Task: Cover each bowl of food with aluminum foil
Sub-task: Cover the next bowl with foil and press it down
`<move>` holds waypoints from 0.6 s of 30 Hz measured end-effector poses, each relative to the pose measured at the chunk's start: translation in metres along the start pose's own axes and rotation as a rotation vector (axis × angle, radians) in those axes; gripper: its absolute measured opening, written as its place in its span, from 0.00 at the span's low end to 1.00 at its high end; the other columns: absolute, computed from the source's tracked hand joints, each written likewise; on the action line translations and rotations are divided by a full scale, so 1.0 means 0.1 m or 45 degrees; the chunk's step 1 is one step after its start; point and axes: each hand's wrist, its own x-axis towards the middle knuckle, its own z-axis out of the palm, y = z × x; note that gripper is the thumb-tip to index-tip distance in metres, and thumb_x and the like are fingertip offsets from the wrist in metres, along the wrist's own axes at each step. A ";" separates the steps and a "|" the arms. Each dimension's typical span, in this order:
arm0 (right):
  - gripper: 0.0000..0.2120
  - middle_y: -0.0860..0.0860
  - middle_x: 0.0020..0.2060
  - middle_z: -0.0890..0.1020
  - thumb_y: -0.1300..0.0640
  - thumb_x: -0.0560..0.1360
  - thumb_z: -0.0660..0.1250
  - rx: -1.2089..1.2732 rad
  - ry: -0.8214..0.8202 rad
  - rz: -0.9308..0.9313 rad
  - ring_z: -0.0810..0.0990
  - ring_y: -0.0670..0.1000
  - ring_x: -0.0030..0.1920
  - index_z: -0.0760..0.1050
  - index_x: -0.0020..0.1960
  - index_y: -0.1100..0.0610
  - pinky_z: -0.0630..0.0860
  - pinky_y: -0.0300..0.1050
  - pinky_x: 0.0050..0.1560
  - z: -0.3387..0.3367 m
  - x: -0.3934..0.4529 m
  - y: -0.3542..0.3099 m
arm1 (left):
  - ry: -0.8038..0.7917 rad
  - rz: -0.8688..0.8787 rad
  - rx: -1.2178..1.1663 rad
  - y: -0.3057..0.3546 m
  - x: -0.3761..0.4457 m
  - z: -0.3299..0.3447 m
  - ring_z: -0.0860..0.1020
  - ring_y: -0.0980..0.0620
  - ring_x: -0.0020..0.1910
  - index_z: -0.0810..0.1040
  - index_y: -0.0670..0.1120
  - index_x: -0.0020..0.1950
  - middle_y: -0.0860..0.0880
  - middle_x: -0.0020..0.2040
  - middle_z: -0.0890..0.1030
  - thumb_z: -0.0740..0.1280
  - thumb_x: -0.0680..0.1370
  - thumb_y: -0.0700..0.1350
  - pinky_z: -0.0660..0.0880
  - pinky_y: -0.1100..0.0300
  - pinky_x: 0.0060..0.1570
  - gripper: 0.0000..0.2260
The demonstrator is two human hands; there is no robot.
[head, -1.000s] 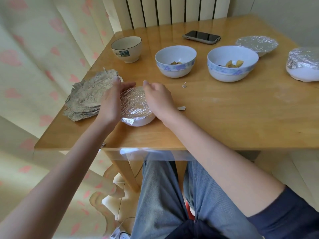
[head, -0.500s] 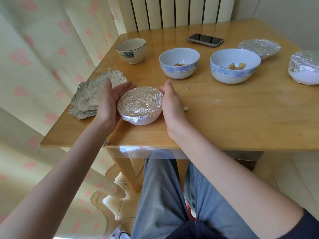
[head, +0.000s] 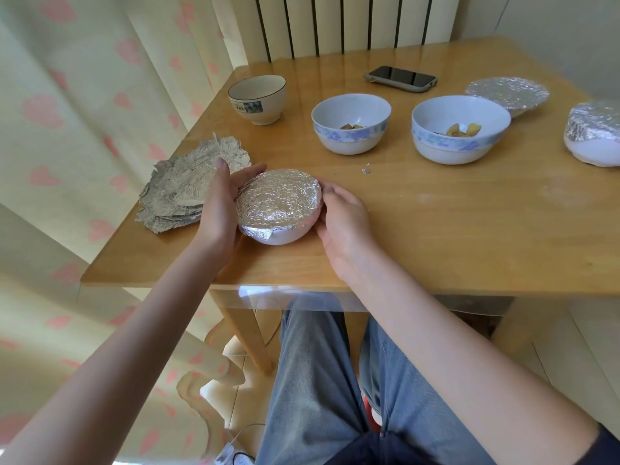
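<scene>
Foil-covered bowl [head: 280, 209] sits near the worktop [head: 436, 229] front edge, cupped between both hands: left hand [head: 219, 199] fingers lie straight against its left side, right hand [head: 344, 218] fingers curl round its right rim. Farther back stand two uncovered bowls [head: 350, 124] [head: 459, 134].

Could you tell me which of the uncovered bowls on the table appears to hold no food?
The cream bowl with the dark rim, at the far left. The two blue-patterned bowls both show yellowish food inside.
</scene>
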 end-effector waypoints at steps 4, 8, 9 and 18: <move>0.12 0.49 0.46 0.82 0.54 0.82 0.56 0.030 0.007 0.053 0.79 0.50 0.52 0.76 0.46 0.52 0.73 0.51 0.64 0.02 0.00 0.01 | 0.013 -0.005 0.008 0.01 0.00 0.01 0.82 0.49 0.56 0.79 0.45 0.61 0.46 0.55 0.84 0.43 0.84 0.59 0.74 0.51 0.63 0.29; 0.14 0.49 0.50 0.82 0.60 0.82 0.54 0.056 0.045 0.051 0.79 0.51 0.56 0.76 0.48 0.49 0.74 0.51 0.64 0.08 0.03 0.05 | 0.037 -0.013 0.009 -0.01 0.00 0.03 0.81 0.48 0.57 0.80 0.46 0.60 0.45 0.56 0.83 0.45 0.84 0.60 0.72 0.48 0.66 0.29; 0.14 0.49 0.49 0.82 0.61 0.82 0.54 0.072 0.051 0.054 0.79 0.51 0.56 0.76 0.48 0.50 0.74 0.50 0.63 0.08 0.02 0.05 | 0.038 -0.012 0.009 -0.01 0.00 0.03 0.81 0.48 0.57 0.80 0.46 0.60 0.45 0.57 0.83 0.45 0.84 0.60 0.72 0.47 0.66 0.29; 0.11 0.51 0.49 0.81 0.62 0.82 0.56 0.126 0.071 0.080 0.79 0.50 0.50 0.75 0.49 0.52 0.76 0.47 0.60 0.07 0.01 0.02 | 0.028 -0.004 0.046 0.00 -0.02 0.02 0.80 0.48 0.59 0.80 0.46 0.61 0.45 0.58 0.83 0.45 0.83 0.61 0.70 0.46 0.67 0.28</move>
